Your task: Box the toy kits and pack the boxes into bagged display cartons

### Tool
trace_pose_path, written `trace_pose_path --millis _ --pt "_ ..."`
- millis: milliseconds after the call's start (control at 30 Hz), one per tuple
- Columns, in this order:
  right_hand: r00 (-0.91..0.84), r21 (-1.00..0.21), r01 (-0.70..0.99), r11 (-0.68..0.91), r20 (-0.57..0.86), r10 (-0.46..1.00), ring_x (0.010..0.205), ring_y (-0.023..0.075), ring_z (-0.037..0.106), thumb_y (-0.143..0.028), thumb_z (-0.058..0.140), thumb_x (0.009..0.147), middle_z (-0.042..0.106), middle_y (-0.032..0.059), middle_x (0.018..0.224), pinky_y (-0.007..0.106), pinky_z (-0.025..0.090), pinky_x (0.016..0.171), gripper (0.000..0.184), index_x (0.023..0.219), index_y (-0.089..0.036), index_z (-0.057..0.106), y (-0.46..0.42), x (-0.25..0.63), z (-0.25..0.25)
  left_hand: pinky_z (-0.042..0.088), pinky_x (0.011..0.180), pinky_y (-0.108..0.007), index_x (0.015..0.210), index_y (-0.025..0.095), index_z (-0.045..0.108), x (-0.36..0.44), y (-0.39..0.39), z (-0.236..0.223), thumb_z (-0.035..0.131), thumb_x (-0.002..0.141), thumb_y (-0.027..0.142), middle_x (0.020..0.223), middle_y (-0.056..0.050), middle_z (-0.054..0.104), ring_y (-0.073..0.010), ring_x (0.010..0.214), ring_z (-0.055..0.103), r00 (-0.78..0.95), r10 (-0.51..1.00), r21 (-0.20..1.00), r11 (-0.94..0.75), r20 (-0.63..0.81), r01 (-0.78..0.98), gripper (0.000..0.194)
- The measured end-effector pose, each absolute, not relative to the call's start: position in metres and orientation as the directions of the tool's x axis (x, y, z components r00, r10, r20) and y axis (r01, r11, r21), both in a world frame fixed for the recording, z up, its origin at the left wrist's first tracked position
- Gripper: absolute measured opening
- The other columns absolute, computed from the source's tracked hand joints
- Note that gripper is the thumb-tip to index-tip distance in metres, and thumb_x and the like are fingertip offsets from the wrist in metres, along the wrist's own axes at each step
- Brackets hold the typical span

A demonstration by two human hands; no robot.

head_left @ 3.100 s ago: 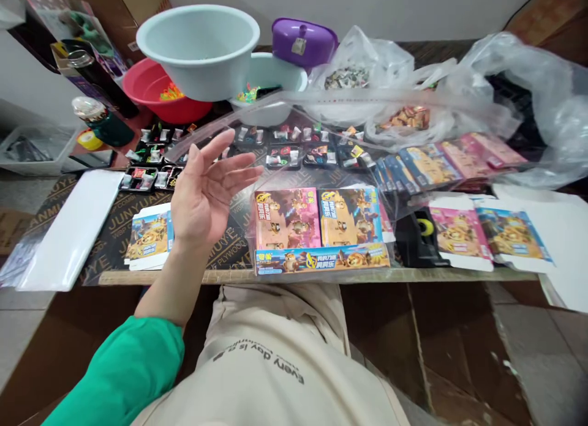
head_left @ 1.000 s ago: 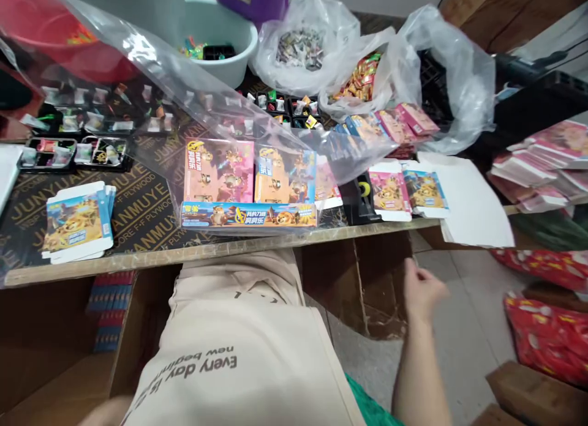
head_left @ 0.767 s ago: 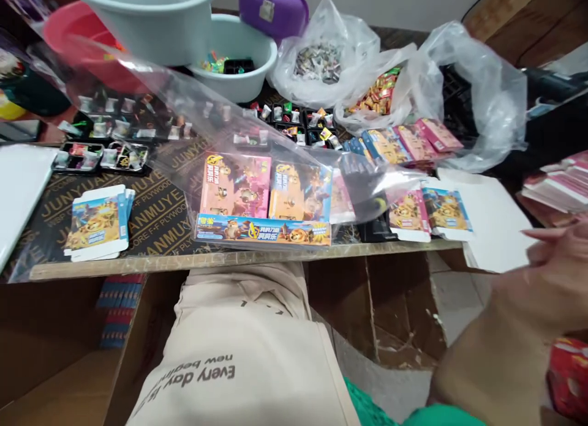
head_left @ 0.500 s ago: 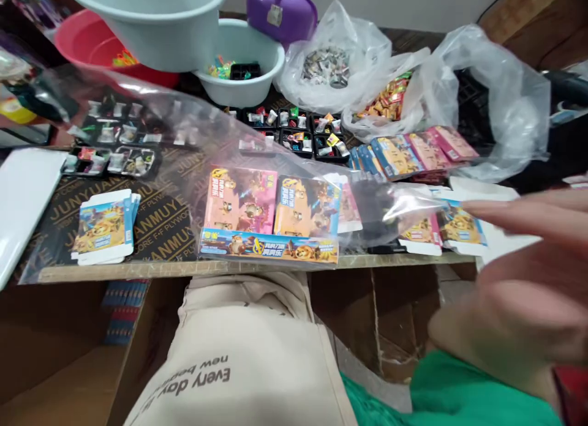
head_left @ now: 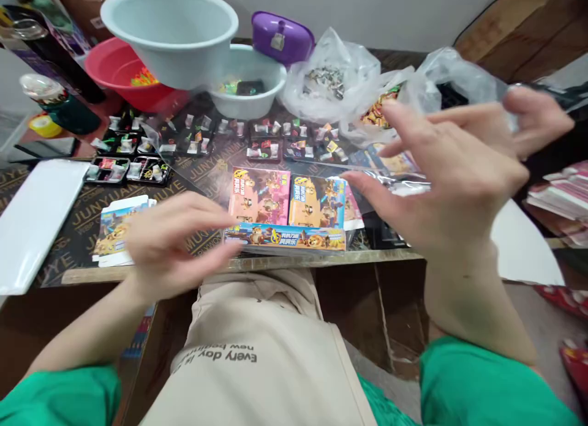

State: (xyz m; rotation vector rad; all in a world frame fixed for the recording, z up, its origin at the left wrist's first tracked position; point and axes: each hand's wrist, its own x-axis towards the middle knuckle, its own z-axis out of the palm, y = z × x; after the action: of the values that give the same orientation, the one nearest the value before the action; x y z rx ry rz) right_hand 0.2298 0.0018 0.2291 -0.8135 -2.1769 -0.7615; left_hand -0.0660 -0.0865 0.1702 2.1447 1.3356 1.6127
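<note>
pale wall [head_left: 390, 16] behind a dark worktop [head_left: 103, 202] printed with gold lettering. at the front edge of the worktop, near its middle, lies a shallow display box [head_left: 287, 237] with a blue illustrated front strip; it holds a pink carton [head_left: 261, 196] and, beside it, a blue-edged carton [head_left: 318, 202]. clear plastic film [head_left: 407, 185] covers the box and spreads beyond it on both sides. the left hand [head_left: 177, 242], blurred, reaches in from the left, its index finger and thumb parted at the left end of the box; whether they touch box or film cannot be told. the right hand [head_left: 459, 175] is raised to the right of the box, its fingers spread and the thumb pointing toward the blue-edged carton; contact with the film is unclear. left of the box: flat cartons [head_left: 114, 230], partly behind the left hand, and a glossy white stack [head_left: 39, 221]. behind: black trays [head_left: 108, 171] of small wrapped pieces, a red basin [head_left: 103, 71], two pale blue basins [head_left: 179, 62], a purple container [head_left: 282, 37] and plastic bags [head_left: 331, 92]. far right: a pile of pink-and-white cartons [head_left: 563, 199].
</note>
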Motion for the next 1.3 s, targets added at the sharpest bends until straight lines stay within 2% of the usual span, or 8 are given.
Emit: trace_pose_path --millis 133,267,433,567,700,900,1133,1300 --pt "-0.612 0.255 0.747 0.614 0.626 0.483 0.112 0.0402 0.064 -0.070 0.066 0.083 0.075 0.0112 0.089 0.074 0.036 0.104 0.070 0.127 -0.015 0.069 0.014 0.205 0.270 0.062 0.093 -0.045 0.107 0.020 0.070 -0.023 -0.086 0.147 0.076 0.085 0.033 0.109 -0.010 0.077 -0.0274 0.110 0.070 0.545 0.507 0.217 -0.833 0.667 0.509 0.027" --pt "-0.583 0.161 0.790 0.592 0.499 0.641 0.111 0.0377 0.064 -0.080 0.057 0.080 0.072 0.0075 0.084 0.071 0.032 0.107 0.078 0.117 -0.014 0.075 0.033 0.172 0.297 0.058 0.100 -0.052 0.120 0.018 0.064 -0.017 -0.083 0.120 0.069 0.091 0.030 0.127 -0.016 0.070 -0.0306 0.123 0.063 0.586 0.560 0.177 -0.794 0.585 0.581 0.032" --pt "-0.583 0.138 0.793 0.593 0.456 0.673 0.114 0.0341 0.064 -0.042 0.068 0.092 0.073 0.0073 0.096 0.060 0.036 0.107 0.031 0.093 -0.013 0.079 0.030 0.160 0.295 0.060 0.091 -0.042 0.116 0.017 0.066 -0.017 -0.080 0.108 0.061 0.093 0.012 0.112 -0.011 0.075 -0.0252 0.109 0.067 0.504 0.494 0.057 -0.751 0.708 0.658 0.024" --pt "-0.670 0.239 0.728 0.643 0.447 0.592 0.101 0.0309 0.067 -0.032 0.059 0.097 0.072 0.0111 0.097 0.044 0.048 0.083 0.023 0.091 -0.015 0.073 -0.006 0.177 0.270 0.055 0.075 -0.034 0.097 0.020 0.070 -0.017 -0.082 0.107 0.065 0.092 0.018 0.091 -0.005 0.076 -0.0194 0.086 0.064 0.372 0.486 0.107 -0.708 0.791 0.698 0.007" --pt "-0.745 0.263 0.628 0.732 0.476 0.468 0.075 0.0221 0.059 -0.023 0.053 0.099 0.064 0.0065 0.077 0.036 0.039 0.062 0.019 0.085 -0.020 0.065 -0.034 0.192 0.238 0.049 0.073 -0.035 0.080 0.022 0.066 -0.016 -0.084 0.108 0.059 0.096 0.022 0.082 -0.004 0.072 -0.0196 0.082 0.058 0.363 0.543 0.140 -0.678 0.757 0.721 0.017" --pt "-0.780 0.240 0.540 0.807 0.504 0.372 0.072 0.0192 0.048 -0.008 0.045 0.098 0.053 0.0046 0.071 0.034 0.031 0.062 0.028 0.077 -0.018 0.060 -0.048 0.197 0.203 0.042 0.067 -0.033 0.077 0.021 0.056 -0.010 -0.069 0.106 0.051 0.099 0.024 0.074 -0.004 0.063 -0.0196 0.073 0.053 0.315 0.651 0.207 -0.595 0.691 0.776 0.022" --pt "-0.754 0.279 0.521 0.807 0.594 0.281 0.066 0.0184 0.040 -0.006 0.053 0.094 0.050 0.0039 0.063 0.034 0.034 0.060 0.030 0.066 -0.017 0.060 -0.071 0.188 0.136 0.041 0.066 -0.034 0.072 0.023 0.046 0.000 -0.043 0.093 0.055 0.083 0.010 0.072 -0.002 0.058 -0.0195 0.072 0.053 0.113 0.680 0.369 -0.521 0.724 0.770 0.020" --pt "-0.676 0.303 0.573 0.762 0.701 0.230 0.068 0.0195 0.040 -0.007 0.059 0.092 0.049 0.0035 0.062 0.035 0.034 0.061 0.019 0.078 -0.014 0.069 -0.070 0.177 0.096 0.044 0.063 -0.030 0.076 0.022 0.050 -0.006 -0.034 0.098 0.061 0.078 0.015 0.073 0.000 0.059 -0.0150 0.068 0.054 -0.006 0.768 0.588 -0.486 0.641 0.646 0.014"
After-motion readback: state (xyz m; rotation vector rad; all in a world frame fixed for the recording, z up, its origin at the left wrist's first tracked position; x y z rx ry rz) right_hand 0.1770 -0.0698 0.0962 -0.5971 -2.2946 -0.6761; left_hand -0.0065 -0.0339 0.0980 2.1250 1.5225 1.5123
